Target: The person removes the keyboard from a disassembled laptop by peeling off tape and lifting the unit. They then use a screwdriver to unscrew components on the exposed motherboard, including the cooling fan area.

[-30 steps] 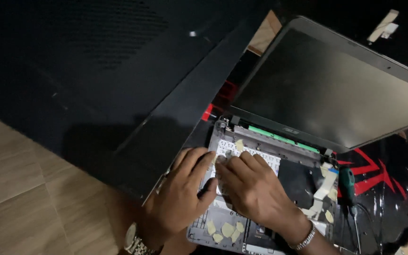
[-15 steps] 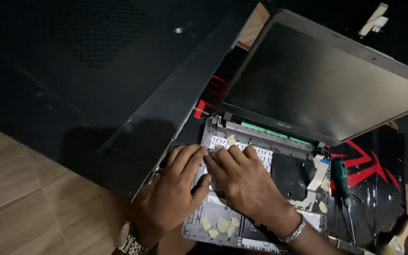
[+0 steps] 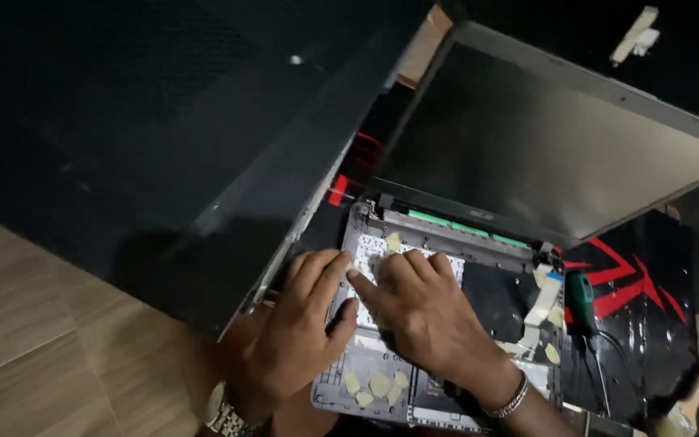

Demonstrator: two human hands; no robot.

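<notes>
An opened laptop with its keyboard taken off lies on a black and red mat [image 3: 649, 324]. Its grey inner frame [image 3: 374, 388] shows yellow tape patches, and its dark screen [image 3: 544, 146] stands tilted back. My left hand [image 3: 301, 332] rests flat on the frame's left side, a watch on the wrist. My right hand [image 3: 422, 316], with a bracelet, presses its fingers on a white label area near the frame's top left. Both hands touch the frame and hold nothing that I can see.
A large black panel [image 3: 228, 162] leans over the laptop's left side. A green-handled screwdriver [image 3: 582, 303] lies on the mat to the right, and a red-tipped tool [image 3: 689, 396] at the lower right. Wooden floor [image 3: 50, 340] at the left.
My view has shifted slightly, so the laptop sits a little higher and more to the left in frame. Both hands stay pressed on the frame's left part.
</notes>
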